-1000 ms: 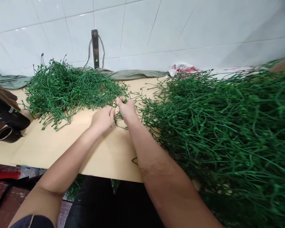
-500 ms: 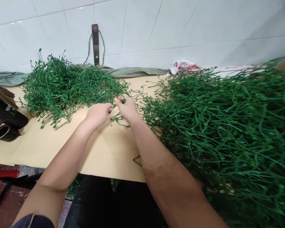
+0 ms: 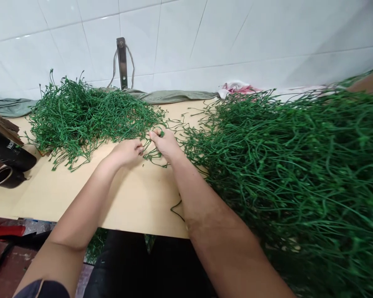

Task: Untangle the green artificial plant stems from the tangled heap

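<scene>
Right hand [image 3: 165,144] pinches slender green budded stems [image 3: 161,134] mid-dial; left hand [image 3: 126,152] curls at nine o'clock, grip unclear. Work looks unfinished: large green stem heap [image 3: 282,165] at three, smaller green heap [image 3: 87,109] at ten.

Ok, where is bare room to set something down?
The tan tabletop is bare between the round black mug and left forearm, and, except thin green stems, between that and the right forearm. Crowded: right side and back left, under tangled stem heaps.
</scene>
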`<state>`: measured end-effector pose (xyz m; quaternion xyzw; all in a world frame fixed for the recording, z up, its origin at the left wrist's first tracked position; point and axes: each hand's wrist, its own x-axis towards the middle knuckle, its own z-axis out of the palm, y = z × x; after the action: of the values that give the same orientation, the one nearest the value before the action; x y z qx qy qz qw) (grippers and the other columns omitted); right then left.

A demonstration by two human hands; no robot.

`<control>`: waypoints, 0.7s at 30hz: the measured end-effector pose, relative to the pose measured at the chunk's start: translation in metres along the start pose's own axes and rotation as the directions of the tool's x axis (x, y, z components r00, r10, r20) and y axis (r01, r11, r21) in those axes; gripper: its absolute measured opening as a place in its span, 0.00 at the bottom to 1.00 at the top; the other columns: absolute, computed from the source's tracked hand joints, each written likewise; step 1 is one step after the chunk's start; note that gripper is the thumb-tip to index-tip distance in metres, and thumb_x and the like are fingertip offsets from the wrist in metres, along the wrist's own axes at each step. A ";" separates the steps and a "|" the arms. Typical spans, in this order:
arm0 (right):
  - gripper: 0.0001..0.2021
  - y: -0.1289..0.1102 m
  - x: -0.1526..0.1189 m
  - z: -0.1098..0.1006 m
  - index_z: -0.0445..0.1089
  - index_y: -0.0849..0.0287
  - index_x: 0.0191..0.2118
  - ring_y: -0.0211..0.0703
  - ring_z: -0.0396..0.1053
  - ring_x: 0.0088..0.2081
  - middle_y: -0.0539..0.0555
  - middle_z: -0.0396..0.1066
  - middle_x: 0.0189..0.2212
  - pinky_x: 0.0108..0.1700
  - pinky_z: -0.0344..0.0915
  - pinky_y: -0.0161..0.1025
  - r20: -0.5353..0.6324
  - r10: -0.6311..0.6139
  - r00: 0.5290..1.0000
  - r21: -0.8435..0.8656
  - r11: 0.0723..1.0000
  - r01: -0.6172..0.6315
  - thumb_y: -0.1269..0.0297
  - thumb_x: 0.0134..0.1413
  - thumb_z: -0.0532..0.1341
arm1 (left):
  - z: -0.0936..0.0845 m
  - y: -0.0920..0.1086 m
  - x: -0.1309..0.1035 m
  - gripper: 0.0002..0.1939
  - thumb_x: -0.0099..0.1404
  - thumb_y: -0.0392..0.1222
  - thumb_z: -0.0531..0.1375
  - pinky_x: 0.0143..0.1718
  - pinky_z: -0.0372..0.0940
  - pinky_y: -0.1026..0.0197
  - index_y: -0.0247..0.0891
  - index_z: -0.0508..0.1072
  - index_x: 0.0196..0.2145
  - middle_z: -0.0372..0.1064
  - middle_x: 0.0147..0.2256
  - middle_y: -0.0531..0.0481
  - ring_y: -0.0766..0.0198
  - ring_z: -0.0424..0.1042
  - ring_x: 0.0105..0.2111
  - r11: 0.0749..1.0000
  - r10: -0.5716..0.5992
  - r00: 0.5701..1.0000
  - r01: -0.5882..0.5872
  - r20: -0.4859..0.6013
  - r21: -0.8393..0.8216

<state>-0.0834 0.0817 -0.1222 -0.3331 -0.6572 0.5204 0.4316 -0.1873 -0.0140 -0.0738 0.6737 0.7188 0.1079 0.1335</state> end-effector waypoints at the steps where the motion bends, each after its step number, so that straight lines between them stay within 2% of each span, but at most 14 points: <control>1: 0.16 -0.002 -0.001 -0.002 0.49 0.58 0.17 0.31 0.44 0.20 0.43 0.45 0.15 0.26 0.44 0.35 0.016 0.001 1.000 0.000 1.000 -0.001 0.67 0.49 0.55 | 0.000 -0.004 0.001 0.12 0.59 0.40 0.49 0.29 0.54 0.65 0.36 0.67 0.23 0.66 0.24 0.51 0.67 0.61 0.25 0.999 0.048 0.998 -0.047 0.036 -0.023; 3: 0.17 -0.005 -0.002 -0.003 0.48 0.58 0.16 0.31 0.43 0.20 0.43 0.44 0.15 0.26 0.43 0.35 0.037 -0.001 0.999 -0.032 0.999 0.002 0.68 0.49 0.56 | -0.001 -0.010 0.000 0.12 0.59 0.40 0.50 0.27 0.52 0.66 0.35 0.63 0.20 0.58 0.20 0.54 0.70 0.55 0.22 0.985 0.130 0.985 -0.117 0.110 -0.124; 5: 0.17 -0.009 -0.004 -0.002 0.48 0.58 0.16 0.31 0.43 0.20 0.43 0.44 0.14 0.27 0.43 0.35 0.065 0.001 0.998 -0.070 0.998 0.004 0.70 0.49 0.56 | -0.002 -0.014 -0.001 0.12 0.59 0.41 0.50 0.26 0.51 0.67 0.35 0.60 0.20 0.53 0.19 0.56 0.71 0.52 0.21 0.944 0.182 0.975 -0.137 0.126 -0.302; 7: 0.17 -0.013 -0.005 0.000 0.49 0.58 0.16 0.31 0.43 0.21 0.43 0.45 0.15 0.27 0.43 0.35 0.080 -0.003 0.997 -0.073 0.997 0.009 0.70 0.50 0.55 | -0.001 -0.019 -0.001 0.09 0.59 0.40 0.51 0.26 0.51 0.67 0.34 0.61 0.23 0.54 0.21 0.56 0.72 0.53 0.23 0.876 0.185 0.978 -0.118 0.100 -0.468; 9: 0.16 -0.015 -0.007 0.001 0.50 0.59 0.16 0.30 0.43 0.21 0.43 0.45 0.15 0.27 0.43 0.35 0.098 -0.009 0.995 -0.062 0.998 0.015 0.70 0.50 0.55 | 0.002 -0.024 -0.001 0.08 0.59 0.38 0.51 0.28 0.53 0.67 0.33 0.63 0.25 0.57 0.23 0.55 0.72 0.55 0.24 0.830 0.171 0.980 -0.090 0.098 -0.550; 13: 0.17 -0.016 -0.009 0.001 0.49 0.59 0.16 0.30 0.42 0.21 0.43 0.44 0.15 0.27 0.43 0.35 0.113 -0.035 0.993 -0.076 0.996 0.044 0.71 0.49 0.56 | 0.009 -0.026 0.000 0.13 0.62 0.41 0.48 0.27 0.52 0.67 0.33 0.62 0.23 0.56 0.22 0.55 0.73 0.53 0.23 0.820 0.163 0.978 -0.062 0.127 -0.569; 16: 0.15 -0.012 -0.006 0.000 0.51 0.59 0.16 0.30 0.44 0.21 0.43 0.46 0.15 0.27 0.44 0.35 0.085 -0.039 0.996 -0.092 0.995 0.046 0.69 0.48 0.56 | 0.010 -0.016 -0.003 0.13 0.62 0.38 0.49 0.27 0.51 0.67 0.35 0.59 0.20 0.52 0.20 0.57 0.73 0.51 0.22 0.798 0.177 0.981 -0.097 0.077 -0.595; 21: 0.14 -0.007 -0.004 0.002 0.51 0.59 0.17 0.30 0.44 0.21 0.43 0.46 0.15 0.27 0.45 0.34 -0.005 0.014 1.000 -0.046 0.999 -0.014 0.69 0.45 0.58 | 0.009 0.003 -0.007 0.15 0.62 0.34 0.47 0.29 0.53 0.67 0.36 0.56 0.18 0.51 0.19 0.57 0.72 0.51 0.22 0.796 0.173 0.985 -0.144 -0.007 -0.588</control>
<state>-0.0835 0.0757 -0.1165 -0.3488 -0.6657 0.5074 0.4216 -0.1811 -0.0209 -0.0807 0.6597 0.5884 0.3190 0.3419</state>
